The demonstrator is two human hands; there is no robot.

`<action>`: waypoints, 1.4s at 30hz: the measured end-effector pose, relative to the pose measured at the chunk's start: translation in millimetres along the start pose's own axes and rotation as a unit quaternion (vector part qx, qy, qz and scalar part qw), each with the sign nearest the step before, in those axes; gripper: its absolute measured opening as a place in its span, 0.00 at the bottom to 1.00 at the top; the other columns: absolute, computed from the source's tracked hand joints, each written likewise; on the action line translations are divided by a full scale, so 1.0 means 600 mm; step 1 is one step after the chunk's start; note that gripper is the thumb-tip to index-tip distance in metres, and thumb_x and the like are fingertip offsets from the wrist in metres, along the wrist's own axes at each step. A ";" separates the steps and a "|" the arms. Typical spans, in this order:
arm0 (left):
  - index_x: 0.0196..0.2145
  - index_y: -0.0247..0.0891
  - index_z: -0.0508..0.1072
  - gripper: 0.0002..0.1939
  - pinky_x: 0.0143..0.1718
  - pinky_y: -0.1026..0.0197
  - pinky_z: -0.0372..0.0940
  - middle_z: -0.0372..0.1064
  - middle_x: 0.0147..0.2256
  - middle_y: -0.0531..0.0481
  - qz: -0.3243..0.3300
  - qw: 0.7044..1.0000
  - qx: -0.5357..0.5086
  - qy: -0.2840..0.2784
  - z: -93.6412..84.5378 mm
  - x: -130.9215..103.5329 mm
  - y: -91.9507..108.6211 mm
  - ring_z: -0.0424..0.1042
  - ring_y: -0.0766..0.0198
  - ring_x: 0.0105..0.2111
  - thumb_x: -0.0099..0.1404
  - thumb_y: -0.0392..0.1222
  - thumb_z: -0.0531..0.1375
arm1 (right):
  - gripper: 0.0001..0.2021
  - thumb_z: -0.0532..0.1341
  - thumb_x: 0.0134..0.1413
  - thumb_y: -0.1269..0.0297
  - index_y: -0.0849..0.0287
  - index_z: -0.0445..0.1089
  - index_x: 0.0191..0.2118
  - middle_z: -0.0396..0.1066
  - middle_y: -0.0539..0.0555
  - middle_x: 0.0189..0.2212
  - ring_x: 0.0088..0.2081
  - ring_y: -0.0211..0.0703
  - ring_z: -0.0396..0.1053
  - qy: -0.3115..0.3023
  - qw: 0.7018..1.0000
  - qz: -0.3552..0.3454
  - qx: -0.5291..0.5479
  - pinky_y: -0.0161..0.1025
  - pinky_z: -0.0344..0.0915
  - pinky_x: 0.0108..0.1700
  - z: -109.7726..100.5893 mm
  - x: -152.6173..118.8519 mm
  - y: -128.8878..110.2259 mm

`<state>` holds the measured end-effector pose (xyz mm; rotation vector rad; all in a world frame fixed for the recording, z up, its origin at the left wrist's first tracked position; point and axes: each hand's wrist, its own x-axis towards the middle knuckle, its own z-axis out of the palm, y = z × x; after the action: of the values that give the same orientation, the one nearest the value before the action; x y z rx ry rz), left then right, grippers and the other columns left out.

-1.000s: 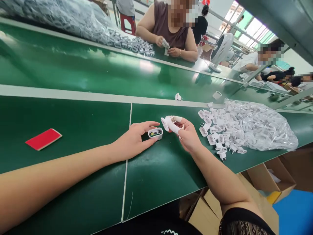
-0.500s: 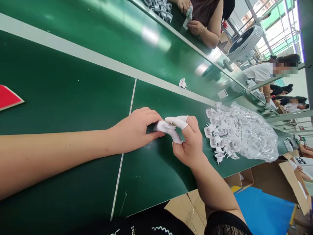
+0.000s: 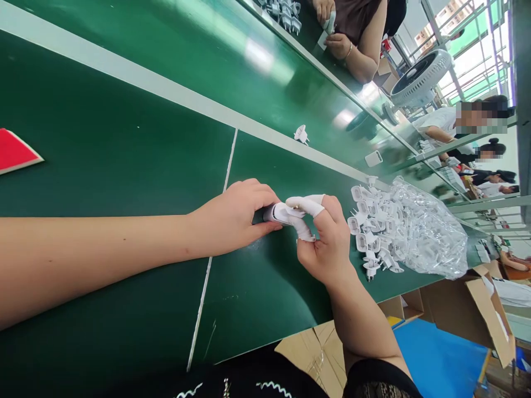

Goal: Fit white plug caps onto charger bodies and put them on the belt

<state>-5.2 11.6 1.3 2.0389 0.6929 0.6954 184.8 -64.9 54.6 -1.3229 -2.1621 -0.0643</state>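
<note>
My left hand (image 3: 249, 213) pinches a small white plastic plug housing (image 3: 277, 213) between thumb and fingers, above the green table. My right hand (image 3: 327, 237) has white covers on several fingers. Its fingers curl round the other end of the housing and press on it, hiding much of its shape. A small metallic glint shows at a right fingertip, too small to name. Right of my right hand lies a heap of white plug pieces (image 3: 370, 243), partly spilling from a clear plastic bag (image 3: 433, 237).
A green belt (image 3: 199, 61) past the pale strip carries a white plug (image 3: 301, 134) and a white cover (image 3: 373, 158). A red piece (image 3: 19, 152) lies far left. Across sits a co-worker (image 3: 352, 33); a fan (image 3: 421, 77) stands beyond. Cardboard boxes (image 3: 460, 309) stand lower right.
The white plug and cover on the belt have slid a little to the left. My view has shifted slightly. Both hands keep nearly the same hold on the housing.
</note>
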 end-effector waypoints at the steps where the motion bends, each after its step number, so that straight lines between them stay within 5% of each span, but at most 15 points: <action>1: 0.42 0.42 0.77 0.19 0.48 0.49 0.67 0.75 0.43 0.46 0.006 1.000 0.001 0.003 0.000 0.000 0.000 0.70 0.48 0.47 0.68 0.59 0.57 | 0.15 0.56 0.64 0.76 0.53 0.69 0.53 0.71 0.56 0.38 0.41 0.48 0.69 -0.002 1.000 -0.003 0.001 0.45 0.69 0.40 0.001 0.000 0.000; 13: 0.41 0.39 0.77 0.15 0.47 0.50 0.65 0.75 0.42 0.47 0.027 0.999 0.011 0.028 0.006 -0.001 0.001 0.69 0.51 0.44 0.68 0.53 0.59 | 0.18 0.55 0.53 0.82 0.57 0.72 0.44 0.65 0.53 0.28 0.31 0.45 0.62 -0.003 0.995 -0.007 -0.097 0.41 0.58 0.29 0.006 0.007 -0.012; 22: 0.40 0.37 0.77 0.16 0.45 0.49 0.64 0.74 0.40 0.45 0.020 0.998 0.035 0.051 0.020 -0.004 0.006 0.69 0.51 0.42 0.68 0.53 0.59 | 0.17 0.57 0.54 0.79 0.57 0.75 0.45 0.69 0.54 0.30 0.32 0.45 0.65 0.055 0.993 0.026 -0.097 0.42 0.64 0.34 0.030 -0.010 -0.013; 25: 0.47 0.38 0.77 0.18 0.44 0.49 0.64 0.73 0.38 0.46 0.019 0.998 0.052 0.042 0.020 -0.005 0.010 0.68 0.51 0.40 0.69 0.53 0.58 | 0.19 0.57 0.55 0.76 0.56 0.74 0.50 0.70 0.53 0.29 0.32 0.45 0.67 0.078 0.994 0.048 -0.062 0.43 0.66 0.35 0.036 -0.018 -0.005; 29: 0.59 0.47 0.72 0.23 0.51 0.49 0.63 0.72 0.44 0.46 -0.006 0.999 0.019 -0.026 0.005 -0.004 0.014 0.66 0.48 0.49 0.70 0.56 0.56 | 0.20 0.57 0.58 0.75 0.53 0.70 0.54 0.76 0.53 0.36 0.35 0.44 0.71 0.079 0.994 0.064 0.033 0.42 0.70 0.38 0.033 -0.023 0.002; 34: 0.54 0.49 0.76 0.20 0.59 0.49 0.60 0.71 0.47 0.47 -0.033 0.984 -0.031 -0.171 -0.040 0.010 0.021 0.66 0.50 0.53 0.73 0.56 0.52 | 0.14 0.58 0.58 0.78 0.54 0.73 0.45 0.78 0.52 0.36 0.36 0.43 0.71 0.071 0.992 0.040 0.100 0.41 0.70 0.38 0.021 -0.016 0.008; 42: 0.48 0.45 0.80 0.19 0.53 0.56 0.65 0.73 0.48 0.49 -0.077 0.941 -0.144 -0.297 -0.084 0.052 0.034 0.71 0.50 0.50 0.64 0.55 0.60 | 0.10 0.63 0.59 0.73 0.52 0.75 0.43 0.78 0.51 0.34 0.37 0.43 0.73 0.075 0.978 0.076 0.179 0.42 0.71 0.40 0.030 -0.021 0.020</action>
<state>-14.1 50.4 50.1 1.7638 0.3619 0.0610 190.7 -62.8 30.4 -1.2240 -1.8356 0.2661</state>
